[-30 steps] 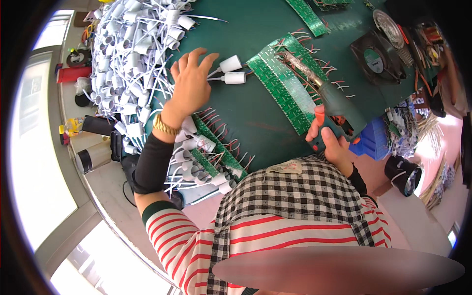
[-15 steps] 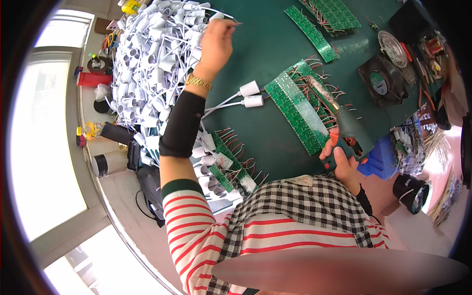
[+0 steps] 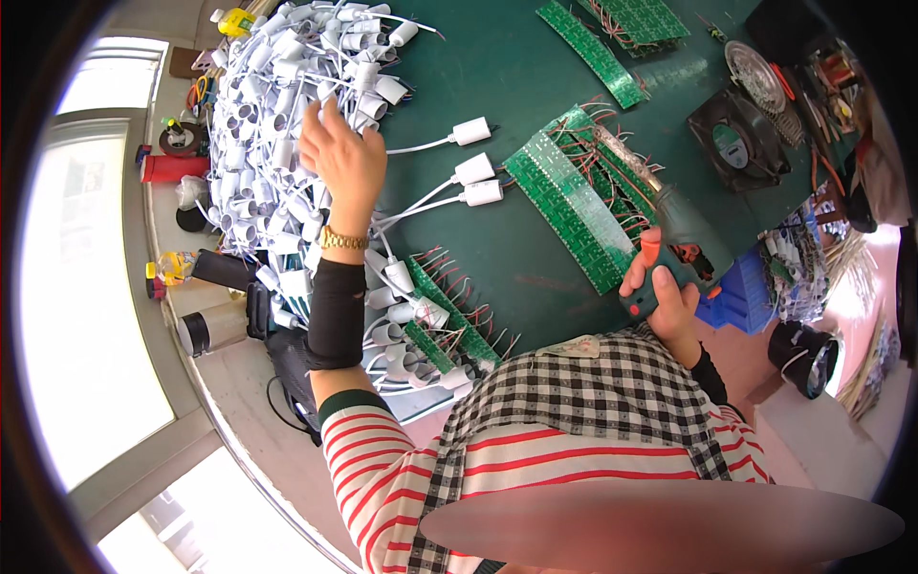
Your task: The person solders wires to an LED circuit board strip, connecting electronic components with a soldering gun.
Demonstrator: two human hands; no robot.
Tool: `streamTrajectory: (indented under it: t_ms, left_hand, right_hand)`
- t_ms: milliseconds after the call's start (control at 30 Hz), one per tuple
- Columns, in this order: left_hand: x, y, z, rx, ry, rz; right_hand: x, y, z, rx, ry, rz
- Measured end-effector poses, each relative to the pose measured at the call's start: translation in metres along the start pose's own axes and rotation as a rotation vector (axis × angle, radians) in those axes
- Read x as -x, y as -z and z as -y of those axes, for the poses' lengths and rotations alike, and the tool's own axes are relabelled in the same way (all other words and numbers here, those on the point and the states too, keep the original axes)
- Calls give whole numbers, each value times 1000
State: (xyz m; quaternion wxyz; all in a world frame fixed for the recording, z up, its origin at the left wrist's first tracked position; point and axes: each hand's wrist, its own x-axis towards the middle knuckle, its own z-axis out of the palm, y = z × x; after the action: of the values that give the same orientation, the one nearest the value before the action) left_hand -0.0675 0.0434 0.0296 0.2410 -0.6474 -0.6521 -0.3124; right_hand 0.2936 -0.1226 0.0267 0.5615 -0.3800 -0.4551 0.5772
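My left hand [image 3: 344, 163] hovers at the right edge of a large heap of white lamp holders [image 3: 287, 143] with white cables. Its fingers reach out, somewhat spread, and nothing shows in them. Right of it, three white lamp holders [image 3: 470, 131] lie on the green mat, their cables running back to the left. My right hand [image 3: 666, 298] grips the green and orange handle of a soldering gun [image 3: 684, 234]. The gun's metal front lies over a stack of green circuit boards [image 3: 574, 206] with red, black and white wires along the far side.
More green boards [image 3: 598, 53] lie at the far side. A wired board strip [image 3: 454, 306] lies near my left forearm beside more lamp holders. On the right stand a black fan [image 3: 736, 143], a blue bin [image 3: 741, 297] and a black bucket [image 3: 803, 359]. Bottles and tape line the left sill.
My left hand has come back toward me and left, from the far edge of the heap. A third lamp holder now lies beside the other two. My right hand keeps its hold.
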Motion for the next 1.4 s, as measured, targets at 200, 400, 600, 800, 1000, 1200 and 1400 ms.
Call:
streamTrajectory:
  t_ms: [200, 400, 600, 800, 1000, 1200, 1400]
  left_hand:
    - [-38, -11, -25, 621, -159, 345]
    - [-23, -16, -62, 845, -560, 750]
    - [-6, -30, -61, 792, -532, 636]
    - [-4, -37, -58, 697, -598, 414]
    - [3, -45, -56, 538, -519, 330]
    - [-2, -44, -55, 480, -545, 257]
    - [-7, 21, -68, 426, -552, 83]
  right_hand:
    - [3, 0, 1, 13, -13, 6]
    - [3, 2, 3, 15, -20, -23]
    - [0, 3, 1, -4, -25, 3]
    - [1, 0, 1, -55, -9, 6]
    - [3, -1, 1, -45, -27, -28]
    - [4, -5, 4, -50, -51, -5]
    - [2, -4, 1, -24, -67, 16]
